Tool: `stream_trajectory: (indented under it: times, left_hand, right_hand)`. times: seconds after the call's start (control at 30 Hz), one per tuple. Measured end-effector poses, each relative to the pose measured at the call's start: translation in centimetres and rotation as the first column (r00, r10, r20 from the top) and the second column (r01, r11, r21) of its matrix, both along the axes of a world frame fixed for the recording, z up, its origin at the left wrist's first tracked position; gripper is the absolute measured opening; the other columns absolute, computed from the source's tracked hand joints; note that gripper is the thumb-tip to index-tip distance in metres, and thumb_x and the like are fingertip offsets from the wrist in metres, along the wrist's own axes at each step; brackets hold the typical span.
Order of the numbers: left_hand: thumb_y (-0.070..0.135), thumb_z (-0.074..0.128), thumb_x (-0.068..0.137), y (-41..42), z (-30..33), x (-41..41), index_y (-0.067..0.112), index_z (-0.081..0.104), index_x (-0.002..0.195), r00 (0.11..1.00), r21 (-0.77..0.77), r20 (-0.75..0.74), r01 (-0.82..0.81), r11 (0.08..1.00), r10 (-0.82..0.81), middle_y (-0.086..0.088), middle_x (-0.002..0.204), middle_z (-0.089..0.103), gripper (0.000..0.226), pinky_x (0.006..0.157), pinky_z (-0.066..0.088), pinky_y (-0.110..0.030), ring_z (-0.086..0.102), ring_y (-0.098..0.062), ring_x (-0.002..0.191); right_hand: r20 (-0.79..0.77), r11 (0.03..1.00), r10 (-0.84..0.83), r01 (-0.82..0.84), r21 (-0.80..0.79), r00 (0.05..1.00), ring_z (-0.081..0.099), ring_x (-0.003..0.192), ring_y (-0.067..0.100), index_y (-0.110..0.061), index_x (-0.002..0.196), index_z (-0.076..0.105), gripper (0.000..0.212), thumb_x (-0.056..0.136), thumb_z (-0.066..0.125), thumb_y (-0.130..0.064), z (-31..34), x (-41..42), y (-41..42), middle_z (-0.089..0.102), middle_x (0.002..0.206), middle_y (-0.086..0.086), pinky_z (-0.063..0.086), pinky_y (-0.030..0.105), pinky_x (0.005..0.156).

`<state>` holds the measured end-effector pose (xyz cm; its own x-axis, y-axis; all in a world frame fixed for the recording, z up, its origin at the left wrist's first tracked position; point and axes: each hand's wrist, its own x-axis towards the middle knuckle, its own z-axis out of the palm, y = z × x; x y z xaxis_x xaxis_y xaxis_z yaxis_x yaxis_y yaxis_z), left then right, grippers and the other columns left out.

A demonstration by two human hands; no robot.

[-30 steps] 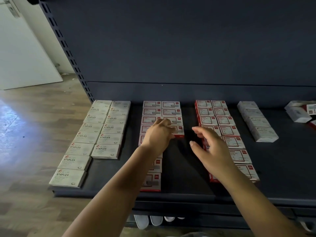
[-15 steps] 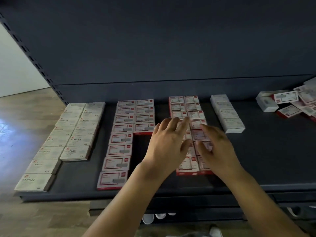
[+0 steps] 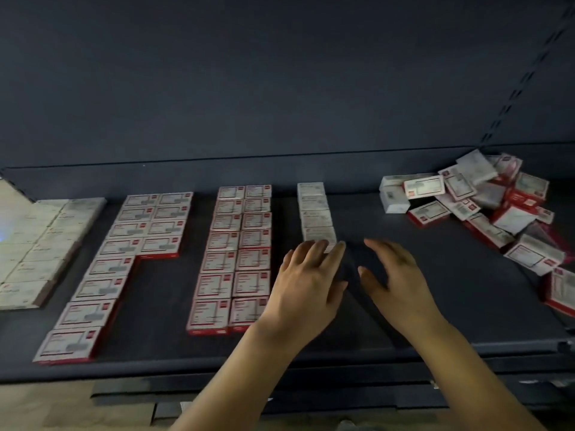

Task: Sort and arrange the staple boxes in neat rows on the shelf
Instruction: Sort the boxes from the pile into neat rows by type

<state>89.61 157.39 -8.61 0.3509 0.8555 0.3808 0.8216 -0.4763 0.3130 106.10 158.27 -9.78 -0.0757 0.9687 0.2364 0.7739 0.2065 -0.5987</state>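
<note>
Staple boxes lie in rows on a dark shelf (image 3: 435,300). At far left are white boxes (image 3: 46,241). Two red-and-white double rows follow, one (image 3: 124,253) with a shorter right column, one (image 3: 236,253) full. A single white row (image 3: 315,213) stands right of them. A loose pile of boxes (image 3: 485,209) fills the back right. My left hand (image 3: 306,287) hovers open, fingertips at the white row's front box. My right hand (image 3: 398,278) is open beside it over bare shelf. Neither hand holds a box.
The shelf's dark back panel (image 3: 280,88) rises behind the rows. A perforated upright (image 3: 525,73) stands at the right. One red box (image 3: 560,290) lies near the right edge. Wooden floor (image 3: 46,405) shows below the shelf's front edge.
The view and both hands have shifted right, from the red-and-white rows to the single white row. The loose pile at the right has come into view.
</note>
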Motion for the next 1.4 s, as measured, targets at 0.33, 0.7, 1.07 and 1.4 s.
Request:
stream_trajectory:
  times: [0.33,0.7,1.07,1.4]
  left_hand:
    - [0.030,0.056,0.079,1.6,-1.6,9.4,0.010,0.056,0.126,0.998,-0.132,-0.048,-0.051,0.990,0.045,-0.011,0.122,0.060,0.051,0.094,0.045,-0.046,0.054,-0.033,0.116]
    - [0.027,0.051,0.093,4.2,0.5,15.8,0.015,0.036,0.142,0.992,-0.147,-0.109,0.046,0.988,-0.063,-0.006,0.143,0.040,0.053,0.107,0.027,-0.039,0.035,-0.026,0.131]
    - [0.029,0.047,0.095,4.4,0.7,17.1,0.018,0.033,0.143,0.988,-0.214,-0.139,0.041,0.976,-0.072,-0.001,0.147,0.032,0.051,0.110,0.022,-0.033,0.028,-0.019,0.135]
    - [0.033,0.046,0.096,4.4,0.5,16.4,0.023,0.026,0.146,0.988,-0.292,-0.134,0.038,0.956,-0.081,0.003,0.150,0.027,0.055,0.111,0.020,-0.031,0.021,-0.015,0.138]
  right_hand:
    - [-0.005,0.969,-0.084,0.083,0.234,0.996,0.056,0.106,0.035,0.000,0.116,0.060,0.039,0.078,0.066,0.003,0.1,10.8,2.1,0.060,0.113,0.018,0.039,0.032,0.088]
    - [-0.015,0.890,-0.371,0.360,0.281,0.929,0.036,0.122,0.036,-0.004,0.126,0.051,0.051,0.076,0.066,-0.003,3.7,19.1,7.3,0.043,0.132,0.019,0.036,0.044,0.101]
    - [0.124,0.921,-0.384,0.389,-0.015,0.915,0.043,0.123,0.029,-0.007,0.133,0.039,0.058,0.085,0.065,-0.026,2.2,21.9,10.6,0.036,0.139,0.010,0.040,0.042,0.097]
    - [-0.003,0.937,-0.347,0.347,0.041,0.938,0.054,0.108,0.021,-0.011,0.113,0.059,0.044,0.076,0.073,-0.030,2.5,22.8,10.4,0.056,0.121,0.007,0.041,0.031,0.090]
